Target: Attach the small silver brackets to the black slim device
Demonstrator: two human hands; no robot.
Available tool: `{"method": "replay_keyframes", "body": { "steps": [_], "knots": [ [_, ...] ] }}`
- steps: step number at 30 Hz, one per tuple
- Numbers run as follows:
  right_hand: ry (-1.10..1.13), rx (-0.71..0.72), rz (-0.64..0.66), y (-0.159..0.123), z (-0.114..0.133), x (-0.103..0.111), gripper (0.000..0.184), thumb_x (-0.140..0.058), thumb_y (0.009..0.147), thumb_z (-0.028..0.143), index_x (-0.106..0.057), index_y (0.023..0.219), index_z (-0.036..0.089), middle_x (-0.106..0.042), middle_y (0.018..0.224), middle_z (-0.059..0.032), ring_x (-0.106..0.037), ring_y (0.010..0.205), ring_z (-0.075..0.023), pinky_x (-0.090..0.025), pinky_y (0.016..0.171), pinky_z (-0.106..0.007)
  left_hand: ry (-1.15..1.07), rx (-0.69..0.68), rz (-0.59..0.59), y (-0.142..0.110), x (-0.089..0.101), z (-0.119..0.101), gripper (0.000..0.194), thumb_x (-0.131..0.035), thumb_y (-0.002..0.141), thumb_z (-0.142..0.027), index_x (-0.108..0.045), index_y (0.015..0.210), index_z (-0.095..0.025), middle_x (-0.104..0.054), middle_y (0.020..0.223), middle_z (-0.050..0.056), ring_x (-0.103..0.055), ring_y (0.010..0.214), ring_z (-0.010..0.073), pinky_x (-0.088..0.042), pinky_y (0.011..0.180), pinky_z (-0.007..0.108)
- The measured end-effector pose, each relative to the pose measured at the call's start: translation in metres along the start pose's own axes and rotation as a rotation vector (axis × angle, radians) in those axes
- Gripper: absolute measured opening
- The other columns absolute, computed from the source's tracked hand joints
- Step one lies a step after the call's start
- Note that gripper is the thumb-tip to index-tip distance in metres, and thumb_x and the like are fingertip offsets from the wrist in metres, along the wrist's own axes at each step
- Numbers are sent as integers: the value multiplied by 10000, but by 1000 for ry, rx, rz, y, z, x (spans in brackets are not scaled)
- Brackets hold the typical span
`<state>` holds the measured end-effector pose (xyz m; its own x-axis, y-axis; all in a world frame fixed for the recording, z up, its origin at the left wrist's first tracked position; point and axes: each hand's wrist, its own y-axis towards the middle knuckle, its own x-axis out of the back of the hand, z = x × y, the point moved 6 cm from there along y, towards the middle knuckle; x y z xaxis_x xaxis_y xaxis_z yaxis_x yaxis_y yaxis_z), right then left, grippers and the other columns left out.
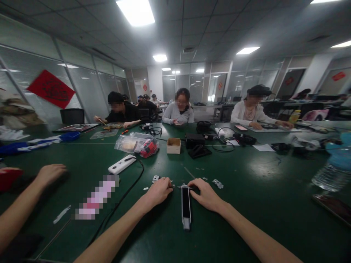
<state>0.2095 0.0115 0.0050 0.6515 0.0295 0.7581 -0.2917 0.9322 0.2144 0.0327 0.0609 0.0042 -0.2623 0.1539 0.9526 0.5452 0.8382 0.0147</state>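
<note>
A long, narrow device with a black face and silver frame lies on the green table, its grey end towards me. A thin metal pin sticks out sideways at its far end. My right hand grips that far end from the right, thumb and fingertips against its edge. To the left, my left hand rests with its fingers drawn together beside small metal nuts; whatever is under the fingertips is hidden. Small silver metal brackets lie past each hand, one left and one right.
A white power strip with a black cable lies left. Further back are a plastic bag of parts, a small open box and black adapters. A water bottle stands right. Another person's hand rests at left; several people sit opposite.
</note>
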Motion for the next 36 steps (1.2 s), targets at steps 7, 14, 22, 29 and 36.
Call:
{"method": "replay_keyframes", "body": {
  "steps": [7,14,22,29,36],
  "knots": [
    [14,1,6,1,-2,-1,195,-522,850,237,-609,1017,188,-612,1019,-49,-557,927,-173,-468,813,-303,33,55,14,1,-3,5,85,-514,857,-239,-571,848,-177,-629,903,66,-589,855,223,-401,695,287],
    [9,-12,11,1,-1,0,199,-512,850,240,-611,1016,191,-610,1020,-51,-555,920,-178,-464,800,-312,23,-8,44,-3,-1,-2,94,-504,871,-249,-537,828,-172,-614,886,62,-577,842,208,-402,721,288],
    [-1,14,-18,2,-2,-1,187,-527,848,248,-621,998,191,-620,987,-53,-557,910,-178,-462,805,-307,-42,-53,-28,1,1,-9,88,-473,876,-198,-555,897,-173,-641,867,46,-594,825,186,-411,718,264],
    [6,-8,10,1,-2,-2,222,-489,889,320,-620,1020,197,-619,1015,-52,-555,932,-180,-457,822,-314,-217,-120,-240,2,2,-9,174,-499,869,-238,-665,884,-192,-686,856,26,-615,784,175,-439,719,258],
    [9,-7,21,0,-1,-2,231,-469,907,324,-611,1042,200,-613,1029,-44,-553,940,-172,-453,823,-303,-287,-126,-242,1,1,-17,205,-498,865,-222,-697,896,-184,-703,870,31,-624,793,177,-452,729,260]
  ]
}}
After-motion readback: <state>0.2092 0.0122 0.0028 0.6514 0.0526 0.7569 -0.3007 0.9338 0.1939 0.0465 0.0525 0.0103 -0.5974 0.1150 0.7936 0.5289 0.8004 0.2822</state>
